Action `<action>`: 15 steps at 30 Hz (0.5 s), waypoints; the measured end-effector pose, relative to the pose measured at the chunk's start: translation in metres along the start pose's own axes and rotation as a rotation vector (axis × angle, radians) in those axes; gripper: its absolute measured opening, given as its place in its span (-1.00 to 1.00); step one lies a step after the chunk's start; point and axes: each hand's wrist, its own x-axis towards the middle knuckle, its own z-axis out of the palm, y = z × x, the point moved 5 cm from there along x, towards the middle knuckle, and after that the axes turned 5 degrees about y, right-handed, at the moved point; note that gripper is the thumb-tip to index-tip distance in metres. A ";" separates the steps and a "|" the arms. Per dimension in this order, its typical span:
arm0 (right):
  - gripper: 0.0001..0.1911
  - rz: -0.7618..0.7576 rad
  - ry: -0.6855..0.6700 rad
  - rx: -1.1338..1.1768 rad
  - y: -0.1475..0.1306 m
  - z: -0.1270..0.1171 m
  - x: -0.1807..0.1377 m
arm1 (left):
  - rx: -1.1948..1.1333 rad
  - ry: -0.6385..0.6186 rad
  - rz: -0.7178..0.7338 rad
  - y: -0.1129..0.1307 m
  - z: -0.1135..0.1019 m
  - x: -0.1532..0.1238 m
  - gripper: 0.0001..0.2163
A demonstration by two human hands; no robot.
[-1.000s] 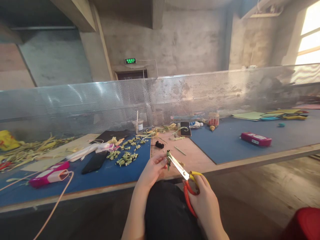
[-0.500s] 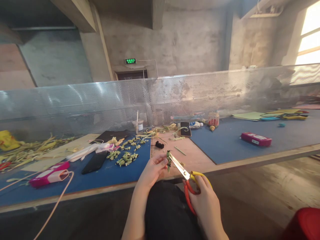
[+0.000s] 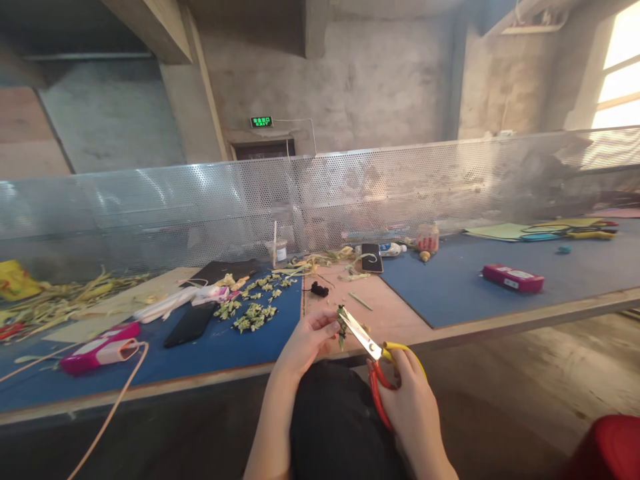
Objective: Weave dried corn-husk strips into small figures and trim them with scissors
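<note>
My left hand [image 3: 316, 337] pinches a small green leafy piece [image 3: 342, 327] with dark bits on it, just over the table's front edge. My right hand [image 3: 407, 393] is closed round the handles of scissors [image 3: 373, 350], one handle yellow and the other red. The blade tips touch or lie right by the green piece; I cannot tell if they cut into it. Behind my left hand a black tangled bundle [image 3: 319, 289] and a thin green stalk [image 3: 361, 301] lie on the pinkish board [image 3: 395, 313]. Pale green clusters [image 3: 255, 318] are spread on the blue mat [image 3: 215, 357].
At left lie a black phone [image 3: 190, 325], a magenta box [image 3: 100, 349] with a cord, and dry strips [image 3: 75, 293]. Another phone [image 3: 371, 258], a bottle [image 3: 393, 249] and a jar [image 3: 427, 238] stand or lie at the back. A second magenta box [image 3: 513, 278] rests on the right.
The green piece has shifted slightly right and down in my left fingers, showing more of itself. The scissors stay nearly in place, their tips a little lower.
</note>
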 end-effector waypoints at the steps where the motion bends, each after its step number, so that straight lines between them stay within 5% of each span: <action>1: -0.75 0.002 0.003 0.002 0.000 0.000 0.000 | 0.004 -0.001 0.001 0.000 0.000 0.000 -0.80; 15: -0.72 0.072 -0.067 -0.020 0.001 0.004 0.001 | 0.027 -0.027 0.010 -0.003 -0.002 0.003 -0.75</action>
